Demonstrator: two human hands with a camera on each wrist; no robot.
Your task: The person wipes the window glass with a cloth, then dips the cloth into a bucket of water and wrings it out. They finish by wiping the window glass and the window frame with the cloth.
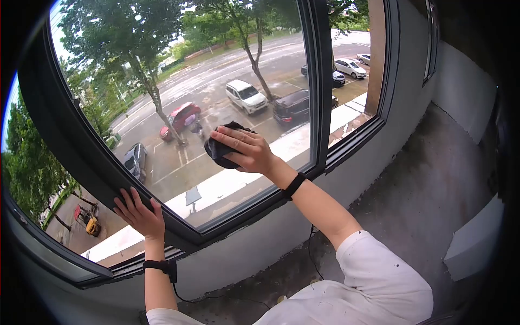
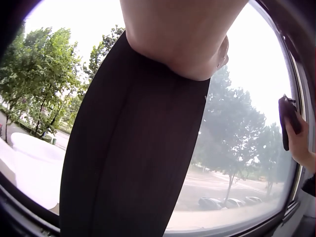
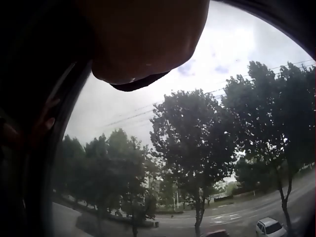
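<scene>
My right hand (image 1: 250, 150) holds a bunched black cloth (image 1: 216, 154) against the large window pane (image 1: 216, 197), its fingers lying over the cloth. In the left wrist view the same cloth (image 2: 285, 123) shows at the far right, side-on between the hand and the glass. The right wrist view has only a dark edge of the cloth (image 3: 140, 83) below the hand (image 3: 148, 39); the fingers are hidden there. Lower left, my left hand (image 1: 142, 215) rests with spread fingers on the dark window frame (image 1: 70, 146). Its fingers are mostly hidden in the left wrist view.
A narrower window section (image 1: 352, 97) stands right of the pane, beyond a dark upright (image 1: 320, 108). Below the frame runs a pale wall (image 1: 260, 254). Outside are a white ledge (image 1: 208, 189), trees and parked cars. A thin black cable (image 1: 311, 249) hangs below the right arm.
</scene>
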